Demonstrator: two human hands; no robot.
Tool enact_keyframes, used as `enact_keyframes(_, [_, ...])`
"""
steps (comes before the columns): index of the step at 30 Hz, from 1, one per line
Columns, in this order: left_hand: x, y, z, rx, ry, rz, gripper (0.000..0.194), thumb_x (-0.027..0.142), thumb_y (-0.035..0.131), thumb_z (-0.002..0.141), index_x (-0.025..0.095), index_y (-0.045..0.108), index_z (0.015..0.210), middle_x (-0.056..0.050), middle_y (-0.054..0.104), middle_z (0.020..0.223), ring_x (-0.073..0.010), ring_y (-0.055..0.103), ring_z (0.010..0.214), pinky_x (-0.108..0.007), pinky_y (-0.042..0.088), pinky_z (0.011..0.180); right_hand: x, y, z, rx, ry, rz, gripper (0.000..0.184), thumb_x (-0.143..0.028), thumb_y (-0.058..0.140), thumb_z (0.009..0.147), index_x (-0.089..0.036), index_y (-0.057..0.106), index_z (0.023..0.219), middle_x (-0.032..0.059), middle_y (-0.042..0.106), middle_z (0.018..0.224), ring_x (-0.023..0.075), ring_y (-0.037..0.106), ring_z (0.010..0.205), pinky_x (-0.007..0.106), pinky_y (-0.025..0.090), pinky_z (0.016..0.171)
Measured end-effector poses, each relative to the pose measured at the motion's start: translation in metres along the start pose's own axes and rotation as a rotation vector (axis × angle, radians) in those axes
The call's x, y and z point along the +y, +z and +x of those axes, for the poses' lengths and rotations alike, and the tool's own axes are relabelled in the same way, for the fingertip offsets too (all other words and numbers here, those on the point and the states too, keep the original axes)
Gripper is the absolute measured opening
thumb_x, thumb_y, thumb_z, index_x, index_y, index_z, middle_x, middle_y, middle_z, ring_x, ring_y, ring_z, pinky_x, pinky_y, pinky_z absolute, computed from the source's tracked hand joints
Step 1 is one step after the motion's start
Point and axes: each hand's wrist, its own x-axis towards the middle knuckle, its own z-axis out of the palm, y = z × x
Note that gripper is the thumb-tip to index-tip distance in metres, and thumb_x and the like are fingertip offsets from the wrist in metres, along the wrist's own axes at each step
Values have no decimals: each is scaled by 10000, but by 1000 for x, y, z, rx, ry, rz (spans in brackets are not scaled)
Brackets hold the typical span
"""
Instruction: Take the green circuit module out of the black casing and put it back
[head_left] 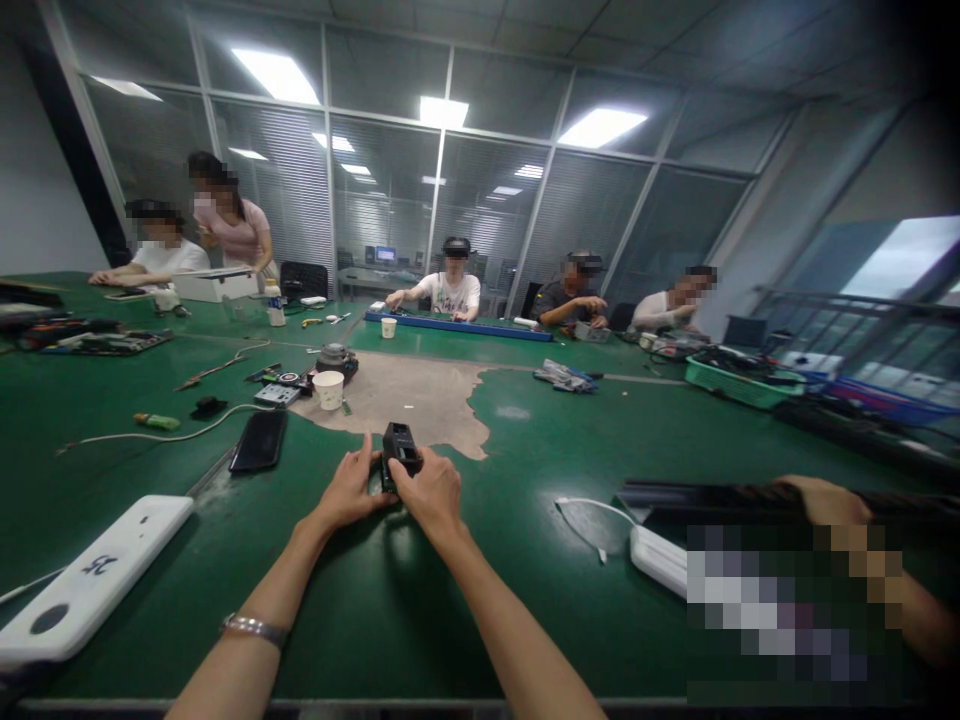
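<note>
A small black boxy device (400, 440) with square openings in its top stands tilted on the green table in front of me. My right hand (435, 490) is closed around its right side, thumb across the near face. From the left, my left hand (351, 488) holds its lower edge, with one digit pointing up beside it. A strip of green circuit board seems to show at the device's lower left. The undersides of my fingers are hidden.
Left of my hands lie a black phone (259, 440), a white power bank (97, 575) and a paper cup (328, 390) among loose electronic parts. A neighbour's hand (832, 500) rests on a long black part at right. Gloves (566, 377) and a green basket (742, 382) are farther back.
</note>
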Motion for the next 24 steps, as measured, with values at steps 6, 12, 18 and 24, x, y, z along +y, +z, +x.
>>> enact_keyframes(6, [-2,1,1,-12,0,18,1214,473,746,800,163,-92,1621,-180,553,1453,-384,474,1347,-566,327,1138,-8,3,-1,-21,8,-60,381,-513,622,885,-171,739,1003,144,762,955,298,700,965,358,457,846])
enact_keyframes(12, [-10,6,2,0,-17,54,1305,451,809,705,120,-63,1619,-263,338,1593,-423,352,1451,-600,252,1182,-11,7,0,-21,-20,-108,379,-523,651,869,-176,732,999,138,761,963,312,693,984,380,444,862])
enact_keyframes(18, [-13,8,2,-26,-18,69,1299,387,784,687,129,-88,1614,-260,346,1584,-433,342,1456,-624,213,1197,-10,11,-4,-121,-36,-202,388,-508,690,846,-162,721,1019,155,754,970,332,686,991,413,441,864])
enact_keyframes(24, [-8,5,2,-42,-22,83,1329,365,772,666,156,-145,1604,-231,374,1575,-398,342,1468,-610,190,1214,-4,10,-7,-132,-81,-208,489,-608,657,854,-159,716,1039,165,736,1059,346,631,1092,410,447,871])
